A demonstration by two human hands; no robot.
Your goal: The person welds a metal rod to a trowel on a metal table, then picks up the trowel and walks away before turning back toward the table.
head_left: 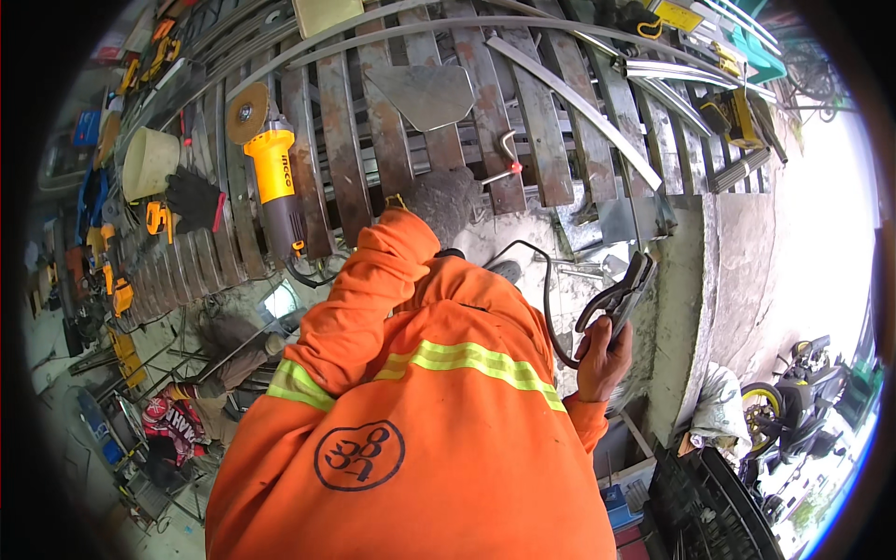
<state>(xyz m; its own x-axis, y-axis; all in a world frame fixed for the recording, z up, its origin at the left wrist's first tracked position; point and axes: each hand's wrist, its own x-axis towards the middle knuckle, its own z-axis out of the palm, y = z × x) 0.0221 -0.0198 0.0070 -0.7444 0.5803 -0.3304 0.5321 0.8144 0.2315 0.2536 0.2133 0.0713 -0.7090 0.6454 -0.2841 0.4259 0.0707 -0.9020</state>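
My left hand (442,203), in a dark grey glove, rests by the near edge of the slatted metal bench. Its fingers are partly hidden. From them sticks out a thin bent metal rod (500,175) with a red glowing spot near its bend. My bare right hand (603,362) is wrapped round a black welding electrode holder (623,297) to the right of the bench. A thin electrode (636,219) points upward from its jaws, apart from the rod. A dark cable (547,289) loops from the holder towards my body.
A yellow angle grinder (273,173) lies on the bench slats (336,140) at left, near a pail (149,163) and a black glove (194,200). Ahead lie a flat metal plate (425,95) and a long metal strip (579,114). A concrete ledge (686,308) runs along the right.
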